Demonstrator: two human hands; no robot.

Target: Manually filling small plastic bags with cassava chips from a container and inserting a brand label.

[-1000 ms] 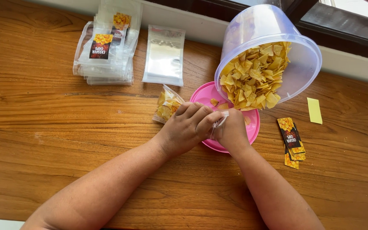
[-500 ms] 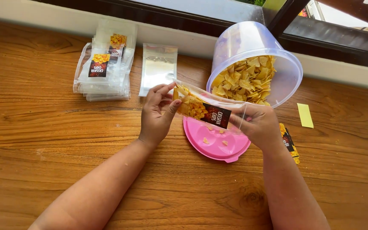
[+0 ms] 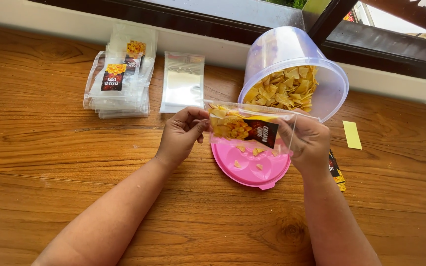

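I hold a clear pouch of yellow chips (image 3: pixel 240 125) with a dark label sideways above a pink lid (image 3: pixel 250 170). My left hand (image 3: pixel 181 133) pinches the pouch's left end. My right hand (image 3: pixel 307 140) grips its right end, fingers wrapped behind it. A few loose chips lie on the pink lid. Just behind the pouch, a clear plastic tub (image 3: pixel 292 64) leans on its side with many yellow chips (image 3: pixel 284 88) inside.
A stack of empty labelled pouches (image 3: pixel 119 79) lies at the back left, with a stack of plain clear pouches (image 3: pixel 183 83) beside it. Small dark labels (image 3: pixel 335 170) and a yellow slip (image 3: pixel 352 134) lie on the wooden table (image 3: pixel 50 148) at right. A window sill runs along the back.
A second ago both hands worked low over the pink lid. They have since lifted the filled pouch and now hold it level, a little further right than half a second ago.
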